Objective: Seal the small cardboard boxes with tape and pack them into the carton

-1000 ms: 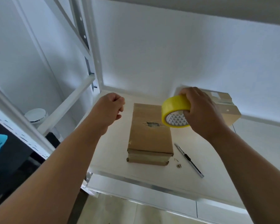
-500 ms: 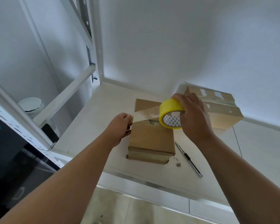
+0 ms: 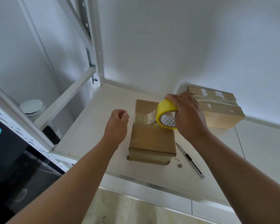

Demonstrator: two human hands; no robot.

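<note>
A small brown cardboard box (image 3: pixel 152 139) lies on the white shelf (image 3: pixel 90 126). My right hand (image 3: pixel 189 117) grips a yellow roll of clear tape (image 3: pixel 166 109) just above the box's far right part. A strip of clear tape (image 3: pixel 144 117) runs from the roll leftward across the box top. My left hand (image 3: pixel 117 123) hovers at the box's left edge with curled fingers that seem to pinch the strip's free end. A larger carton (image 3: pixel 220 113), patched with old tape, stands behind the right hand against the wall.
A utility knife (image 3: pixel 190 160) lies on the shelf right of the box, with small scraps (image 3: pixel 179 165) beside it. White rack posts (image 3: pixel 94 46) and a cross bar rise at the left. A round white lidded container (image 3: pixel 32 107) sits lower left, beyond the rack.
Both hands came down to the box. The left hand drew a strip off the roll and carried it left across the box top, and the roll now sits lower.
</note>
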